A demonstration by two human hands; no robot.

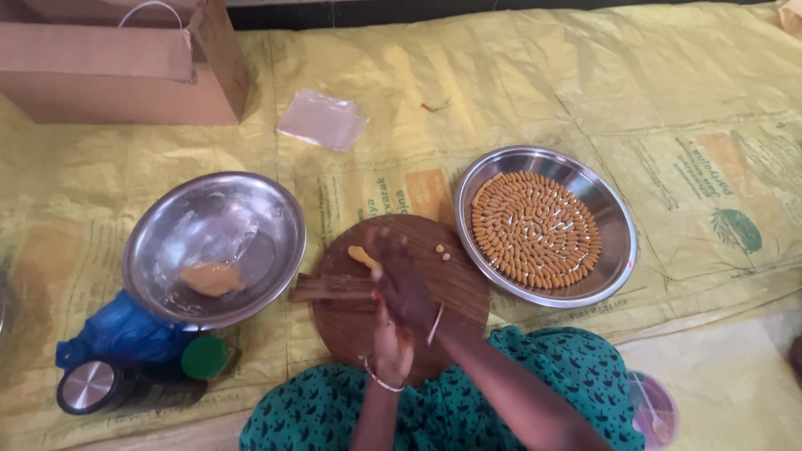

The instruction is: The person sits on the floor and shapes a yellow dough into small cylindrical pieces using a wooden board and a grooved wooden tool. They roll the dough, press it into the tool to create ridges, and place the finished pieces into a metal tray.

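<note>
My right hand (403, 280) lies on top of my left hand (389, 344), palms pressed together above a round wooden board (459, 288). An orange dough piece (362, 255) sticks out past the fingertips. Two tiny dough balls (442, 250) rest on the board. To the right, a steel plate (614, 221) holds several small orange shaped pieces (535, 227) in rings. At the left, a steel bowl (267, 200) holds a lump of orange dough (212, 278).
A cardboard box (117, 63) stands at the back left. A clear plastic bag (322, 119) lies behind the board. A blue bag (117, 330), a green lid (204, 357) and a steel-lidded container (88, 386) sit front left. Yellow sheeting (668, 100) covers the floor.
</note>
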